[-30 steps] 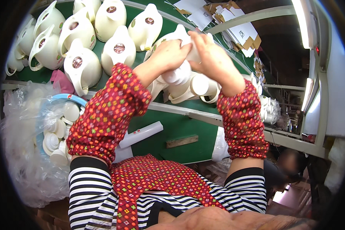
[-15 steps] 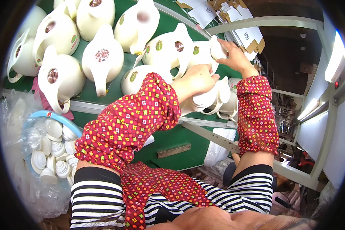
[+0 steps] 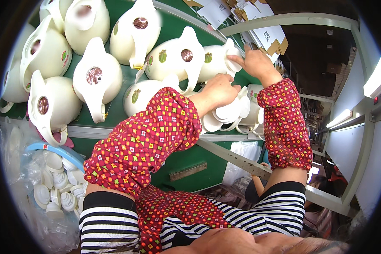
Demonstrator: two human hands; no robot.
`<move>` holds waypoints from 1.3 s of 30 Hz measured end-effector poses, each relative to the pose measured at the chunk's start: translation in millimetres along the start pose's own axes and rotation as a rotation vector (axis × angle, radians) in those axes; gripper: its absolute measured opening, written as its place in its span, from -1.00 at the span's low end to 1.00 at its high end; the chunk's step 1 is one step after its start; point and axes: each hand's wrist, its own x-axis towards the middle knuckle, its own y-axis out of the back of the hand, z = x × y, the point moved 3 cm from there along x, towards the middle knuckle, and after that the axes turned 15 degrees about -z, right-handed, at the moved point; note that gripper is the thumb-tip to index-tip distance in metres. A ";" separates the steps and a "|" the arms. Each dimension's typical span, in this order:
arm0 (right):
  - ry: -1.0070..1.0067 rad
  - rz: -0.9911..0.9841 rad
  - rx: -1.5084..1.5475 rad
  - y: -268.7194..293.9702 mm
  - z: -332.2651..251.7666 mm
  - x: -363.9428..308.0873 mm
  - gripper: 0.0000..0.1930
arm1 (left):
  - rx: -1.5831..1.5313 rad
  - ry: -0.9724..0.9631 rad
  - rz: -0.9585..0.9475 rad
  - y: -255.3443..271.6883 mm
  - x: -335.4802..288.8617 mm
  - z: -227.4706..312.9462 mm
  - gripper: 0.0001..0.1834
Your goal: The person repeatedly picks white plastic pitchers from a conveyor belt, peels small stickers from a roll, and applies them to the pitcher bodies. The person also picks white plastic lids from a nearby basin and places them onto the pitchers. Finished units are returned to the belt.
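Note:
My left hand [image 3: 219, 90] is closed, its fingers curled over several round white lids [image 3: 225, 112]; part of its grip is hidden. My right hand [image 3: 258, 64] has its thumb and index finger spread apart, the thumb beside a white lid [image 3: 233, 62] at the mouth of a cream jug [image 3: 211, 67]. Just left of that one lies another cream jug [image 3: 170, 57] with a green emblem, its round opening showing a shiny brownish inside. Below my left forearm's cuff a further cream jug [image 3: 133, 99] is partly covered.
More cream jugs [image 3: 98, 80] crowd the green worktop [image 3: 125, 78] at the left. A blue-rimmed basin [image 3: 65, 152] with plastic film holds loose white lids [image 3: 67, 201]. Flattened cartons [image 3: 266, 36] lie at the back right, near a metal frame [image 3: 292, 19]. Another person's arm [image 3: 258, 184] shows beyond.
My right thumb and index finger have spread away from the lid at the jug's mouth. My left hand stays over the white lids. The view has shifted slightly, moving the left jugs lower and leftward.

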 end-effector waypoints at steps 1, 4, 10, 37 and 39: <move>0.035 0.032 -0.011 0.4 2.5 -0.9 -0.12 | -0.024 0.000 -0.009 0.1 0.5 -0.1 -0.42; 0.508 0.128 -0.067 -8.0 2.5 -9.0 -0.04 | -0.120 0.025 -0.023 2.4 -3.5 -2.9 -0.47; 0.004 -0.015 -0.018 -3.3 -3.8 -5.3 -0.21 | -0.301 0.123 -0.132 4.5 5.5 -13.7 -0.52; 0.754 -0.562 1.185 9.5 -95.7 -105.9 -0.25 | -0.617 -0.620 0.476 119.8 -85.9 38.8 -0.70; 0.788 -0.582 1.202 10.9 -103.7 -115.3 -0.31 | -0.594 -0.645 0.417 123.5 -89.9 41.7 -0.68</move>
